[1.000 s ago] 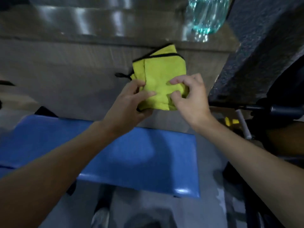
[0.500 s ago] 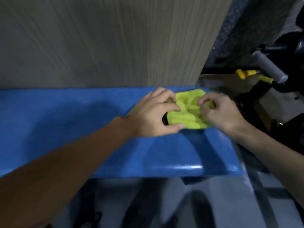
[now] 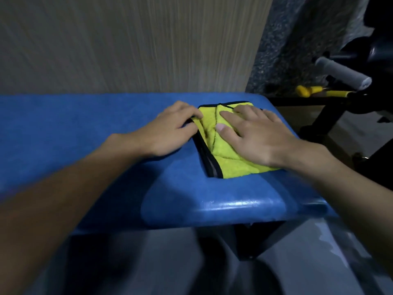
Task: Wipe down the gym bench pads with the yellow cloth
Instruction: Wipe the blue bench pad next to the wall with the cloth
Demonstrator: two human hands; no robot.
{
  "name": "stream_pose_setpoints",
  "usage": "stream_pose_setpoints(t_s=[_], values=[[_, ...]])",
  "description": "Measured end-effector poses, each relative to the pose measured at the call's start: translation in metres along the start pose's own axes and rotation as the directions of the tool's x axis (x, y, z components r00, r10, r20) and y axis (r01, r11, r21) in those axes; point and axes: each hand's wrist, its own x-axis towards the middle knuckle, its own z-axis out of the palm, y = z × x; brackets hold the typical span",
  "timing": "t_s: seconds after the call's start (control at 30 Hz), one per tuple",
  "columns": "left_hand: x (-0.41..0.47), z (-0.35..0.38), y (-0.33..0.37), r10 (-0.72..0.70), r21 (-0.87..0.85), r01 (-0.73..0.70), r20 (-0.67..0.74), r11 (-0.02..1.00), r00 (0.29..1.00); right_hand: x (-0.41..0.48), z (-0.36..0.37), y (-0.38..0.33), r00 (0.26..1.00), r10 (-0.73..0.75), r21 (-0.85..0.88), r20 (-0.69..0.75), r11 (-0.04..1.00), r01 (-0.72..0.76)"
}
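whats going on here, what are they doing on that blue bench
A person has a folded yellow cloth lying on the right end of the bench pad. The right hand presses flat on top of it. The left hand has its fingertips at the cloth's left edge, though whether they pinch it is unclear.

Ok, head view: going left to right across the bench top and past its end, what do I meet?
left hand → yellow cloth → right hand, flat on the cloth → yellow knob → grey handle
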Motion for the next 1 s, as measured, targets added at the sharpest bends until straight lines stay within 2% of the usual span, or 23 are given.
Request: stream_pose_setpoints(t_s=[0.13,0.3,0.43,0.6,0.77,0.87,1.0], values=[[-0.004,0.000,0.006,-0.070,0.000,0.071,0.055,0.998,0.996,-0.005,0.000,0.004,0.998,0.038,-0.016,0.058,0.999,-0.038],[-0.018,0.003,0.012,-0.048,0.017,0.047,0.057,0.999,0.997,-0.027,-0.002,0.008,0.994,0.093,-0.035,0.055,0.995,-0.091],[-0.019,-0.006,0.031,-0.057,0.074,0.048,0.118,0.996,0.991,-0.044,-0.005,0.011,0.992,0.098,-0.021,0.084,0.995,-0.097],[-0.023,0.000,0.052,-0.072,0.183,0.048,0.125,0.982,0.989,-0.061,0.001,0.022,0.995,0.101,-0.006,0.018,0.995,-0.101],[-0.018,-0.002,0.065,-0.151,0.177,0.128,0.125,0.976,0.981,-0.076,0.001,0.027,0.989,0.147,-0.017,0.021,0.989,-0.147],[-0.017,-0.001,0.070,-0.166,0.223,0.135,0.128,0.965,0.978,-0.079,0.008,0.026,0.991,0.124,0.009,-0.045,0.992,-0.123],[-0.014,-0.002,0.071,-0.180,0.217,0.149,0.131,0.965,0.975,-0.084,0.003,0.025,0.998,0.066,0.103,0.023,0.992,-0.068]])
